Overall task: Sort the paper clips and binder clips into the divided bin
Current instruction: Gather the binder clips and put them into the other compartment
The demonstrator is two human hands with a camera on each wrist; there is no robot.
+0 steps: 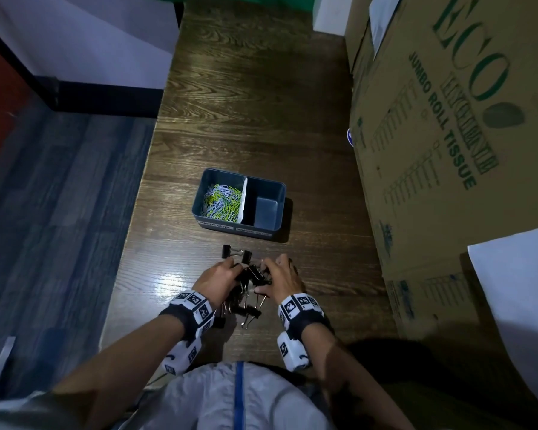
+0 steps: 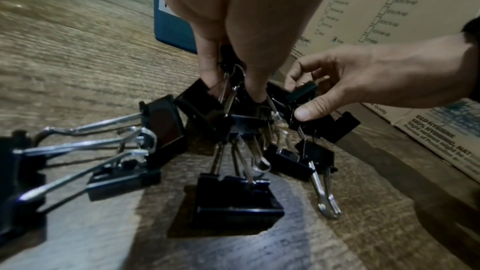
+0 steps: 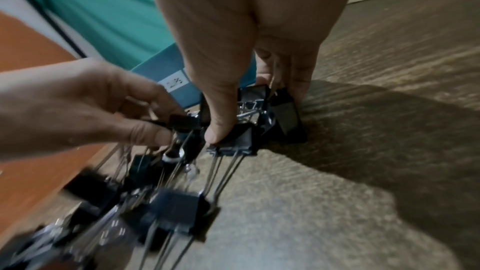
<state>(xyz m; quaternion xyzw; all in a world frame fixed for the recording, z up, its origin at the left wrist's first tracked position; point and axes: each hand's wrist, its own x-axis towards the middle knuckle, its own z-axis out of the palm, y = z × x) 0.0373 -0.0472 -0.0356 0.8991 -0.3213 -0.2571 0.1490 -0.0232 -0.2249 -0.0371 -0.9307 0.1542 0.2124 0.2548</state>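
Both hands were down in a tangled heap of binder clips [image 1: 246, 293] on the dark, wood-grained table [image 1: 249, 103], whose varnish threw back a pale glare just left of the left wrist. The left hand [image 1: 217, 279] had its fingertips [image 2: 207, 73] curled down into the heap, pinching black folded-steel clip bodies and thin, shiny wire handles between thumb and fingers. The right hand [image 1: 284, 282] was clenched on clips as well: its thumb [image 3: 221, 129] pressed on the flat, matte face of one black clip, the other fingers curled round the far side of a second, and bright wire loops showed between them. The two grips sat close together, the knuckles almost facing across the top of the heap. From the grips back toward the person's body the rest of the clips lay loose on the wood, wedge-shaped black bodies with long, silvery handles splayed in every direction. A few more clips [image 1: 236, 254] lay just beyond the fingertips. Farther on past those stood the divided bin [image 1: 263, 229], a blue-grey rectangular plastic box with rounded corners, smooth walls and two small white labels on its near side. A white divider [image 1: 243, 198] split it; the compartment on the left-hand side held a thin wiry mass of white and lime-green paper clips [image 1: 221, 200]. Well off to the right of the right hand rose a wall of printed corrugated cardboard boxes [image 1: 441, 135].
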